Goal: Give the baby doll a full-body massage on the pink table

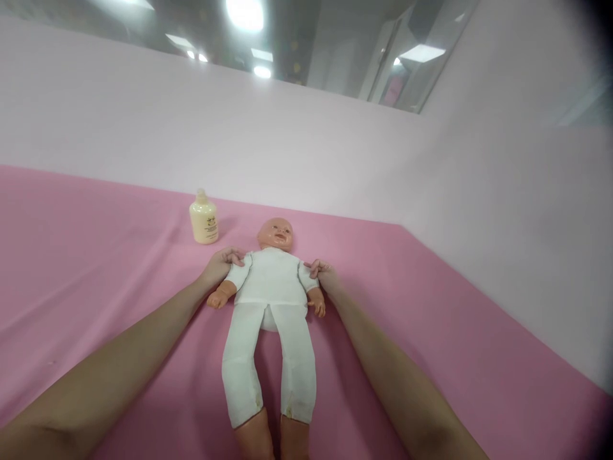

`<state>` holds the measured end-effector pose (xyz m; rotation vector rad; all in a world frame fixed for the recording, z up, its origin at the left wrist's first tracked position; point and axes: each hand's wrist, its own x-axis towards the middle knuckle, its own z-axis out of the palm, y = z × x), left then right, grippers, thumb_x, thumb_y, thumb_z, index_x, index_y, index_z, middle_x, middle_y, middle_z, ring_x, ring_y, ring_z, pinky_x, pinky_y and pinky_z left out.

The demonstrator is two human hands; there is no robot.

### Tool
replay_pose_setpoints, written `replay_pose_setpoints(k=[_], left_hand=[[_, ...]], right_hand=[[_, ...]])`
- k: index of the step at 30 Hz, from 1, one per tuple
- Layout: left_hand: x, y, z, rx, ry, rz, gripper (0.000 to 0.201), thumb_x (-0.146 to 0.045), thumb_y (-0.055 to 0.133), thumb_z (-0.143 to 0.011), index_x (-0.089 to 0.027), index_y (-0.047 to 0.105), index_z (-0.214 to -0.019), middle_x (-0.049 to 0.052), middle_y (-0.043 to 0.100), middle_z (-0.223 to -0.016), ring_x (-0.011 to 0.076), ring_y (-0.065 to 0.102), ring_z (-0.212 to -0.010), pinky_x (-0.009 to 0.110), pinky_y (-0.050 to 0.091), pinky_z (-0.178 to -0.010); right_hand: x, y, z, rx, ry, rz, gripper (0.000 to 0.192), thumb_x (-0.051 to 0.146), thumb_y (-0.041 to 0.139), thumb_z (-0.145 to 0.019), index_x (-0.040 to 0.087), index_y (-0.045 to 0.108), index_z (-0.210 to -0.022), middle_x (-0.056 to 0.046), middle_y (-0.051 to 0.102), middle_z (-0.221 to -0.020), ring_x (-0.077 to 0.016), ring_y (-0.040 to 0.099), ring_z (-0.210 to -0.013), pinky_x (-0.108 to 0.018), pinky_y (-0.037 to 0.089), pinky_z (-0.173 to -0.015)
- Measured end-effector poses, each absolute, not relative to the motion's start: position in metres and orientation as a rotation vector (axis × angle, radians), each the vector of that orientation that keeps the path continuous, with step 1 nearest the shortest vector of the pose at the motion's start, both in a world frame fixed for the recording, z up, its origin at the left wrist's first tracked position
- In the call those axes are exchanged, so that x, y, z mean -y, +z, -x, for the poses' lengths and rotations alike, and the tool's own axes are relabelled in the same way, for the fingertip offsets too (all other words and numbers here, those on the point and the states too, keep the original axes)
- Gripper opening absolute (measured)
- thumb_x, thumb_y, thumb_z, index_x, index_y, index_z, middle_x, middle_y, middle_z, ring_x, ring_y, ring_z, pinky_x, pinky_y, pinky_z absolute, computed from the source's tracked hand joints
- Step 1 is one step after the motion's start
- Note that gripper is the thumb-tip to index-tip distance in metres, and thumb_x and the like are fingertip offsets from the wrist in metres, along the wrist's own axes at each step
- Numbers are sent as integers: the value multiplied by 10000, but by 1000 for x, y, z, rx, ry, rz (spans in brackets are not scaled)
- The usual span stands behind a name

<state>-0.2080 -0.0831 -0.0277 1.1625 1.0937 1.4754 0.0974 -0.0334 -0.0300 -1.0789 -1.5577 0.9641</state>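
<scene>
A baby doll (271, 287) in white clothes lies on its back on the pink surface (96, 268), head away from me, bare feet at the bottom edge. My left hand (221, 265) rests at the doll's shoulder on the left side, fingers touching the upper sleeve. My right hand (322, 271) touches the sleeve at the other shoulder. Whether either hand pinches the fabric is unclear. A cream bottle (204, 218) stands upright just beyond my left hand, left of the doll's head.
Pale pink walls (335, 147) close the surface at the back and on the right. The pink cloth shows shallow wrinkles at the left. Ceiling lights show above the wall.
</scene>
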Motion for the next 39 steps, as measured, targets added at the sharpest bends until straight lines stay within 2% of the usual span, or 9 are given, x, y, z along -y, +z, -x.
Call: replay_pose_setpoints(k=[3,5,7,10,17,21,26,34,39], left_hand=[[84,-28,209,-1093,1471,-1193,277,-169,741,-494,-175,645,-754,-24,634,-630,178,634,-724,379,508,-843],[85,-28,209,-1060,1470,-1205,329,-177,721,-522,-175,641,-842,-9,651,-685,192,640,-771,374,505,-823],[86,-28,209,-1009,1472,-1194,475,-178,700,-551,-184,609,-1018,5,669,-773,203,645,-813,367,505,-796],[87,-28,209,-958,1470,-1148,646,-190,688,-596,-214,509,-1216,24,671,-906,198,649,-815,342,503,-739],[84,-34,208,-1033,1530,-1172,680,-257,679,-679,-240,404,-1302,16,649,-927,177,637,-800,346,495,-763],[87,-34,208,-1181,1560,-1316,680,-341,665,-737,-258,366,-1342,32,629,-1015,168,633,-833,355,493,-809],[90,-31,208,-1389,1500,-1489,549,-380,625,-769,-252,483,-1284,40,627,-1001,189,627,-807,364,500,-796],[88,-33,207,-1635,1482,-1648,452,-395,577,-802,-220,601,-1218,104,541,-1207,250,567,-1058,407,437,-982],[89,-31,207,-1698,1328,-1682,458,-435,555,-818,-207,613,-1210,96,645,-1121,275,610,-1001,415,442,-940]], right_hand=[[37,-27,-104,1584,1076,1059,98,236,619,-805,194,633,-718,16,586,-652,-174,641,-811,-384,532,-840],[40,-25,-106,1578,1144,1029,50,205,587,-712,227,629,-696,41,527,-586,-161,610,-707,-389,521,-838],[42,-25,-105,1562,1176,1005,155,216,553,-655,235,638,-784,41,541,-643,-155,583,-685,-398,510,-841],[41,-28,-102,1504,1166,986,265,223,527,-618,245,617,-867,15,572,-736,-192,615,-861,-405,487,-903],[35,-32,-97,1343,1135,1036,293,279,567,-662,231,601,-949,-36,659,-890,-239,651,-918,-429,519,-876],[45,-24,-94,1361,1060,1045,436,315,595,-744,249,522,-1168,-54,669,-1067,-226,635,-980,-398,527,-865],[57,-14,-93,1547,769,1098,551,342,561,-830,245,406,-1349,-102,567,-1273,-209,599,-1012,-366,523,-818],[53,-22,-97,1727,553,1252,487,411,447,-898,230,480,-1348,-118,512,-1307,-248,508,-1174,-442,428,-992],[48,-25,-98,1716,613,1392,459,401,447,-875,202,559,-1274,-123,563,-1251,-272,487,-1216,-463,358,-1057]])
